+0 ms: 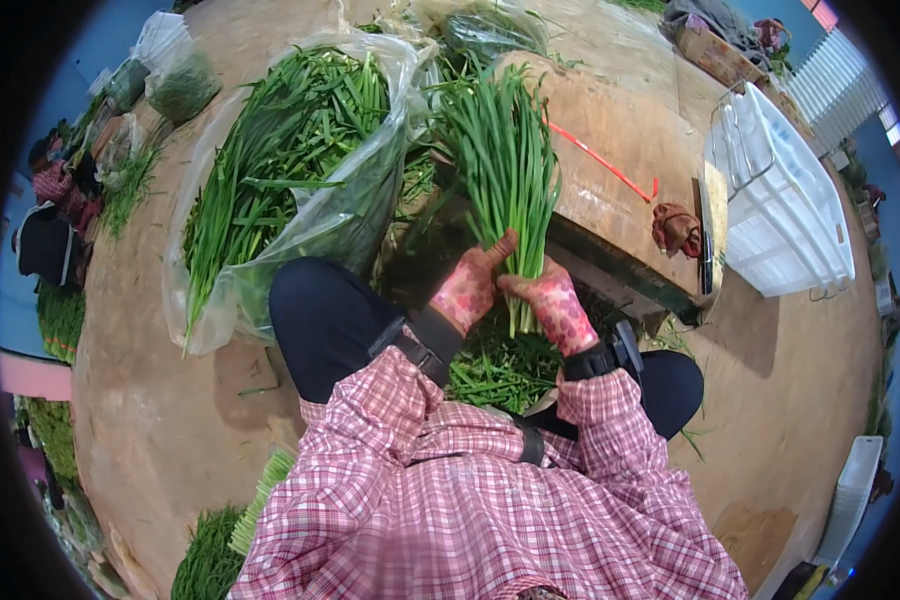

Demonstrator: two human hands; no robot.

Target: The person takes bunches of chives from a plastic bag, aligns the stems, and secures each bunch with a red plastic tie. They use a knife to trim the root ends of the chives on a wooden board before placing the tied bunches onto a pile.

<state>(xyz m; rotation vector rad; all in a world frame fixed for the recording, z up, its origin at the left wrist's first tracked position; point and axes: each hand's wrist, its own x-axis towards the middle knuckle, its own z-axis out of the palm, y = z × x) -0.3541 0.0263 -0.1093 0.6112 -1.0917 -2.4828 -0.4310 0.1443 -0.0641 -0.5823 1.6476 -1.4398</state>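
Both my hands wear pink patterned gloves with brown fingers. Between them I hold a bunch of long green garlic chives (510, 165), its pale stem ends toward me and its leaves fanning away over the wooden board's left end. My left hand (473, 281) closes round the stems from the left, thumb up along them. From the right, my right hand (552, 298) grips the same stems a little lower. Left of my hands, a clear plastic bag (355, 215) lies wide open, full of loose chives (270, 165). Trimmed green scraps (505, 372) lie between my legs.
On the low wooden board (610, 120) are a red strip (602, 161), a crumpled brown cloth (676, 229) and a dark-handled knife-like tool (707, 235). White plastic baskets (785, 210) stand right of it. Bundled greens (210, 555) lie at lower left. Another person (65, 190) sits at far left.
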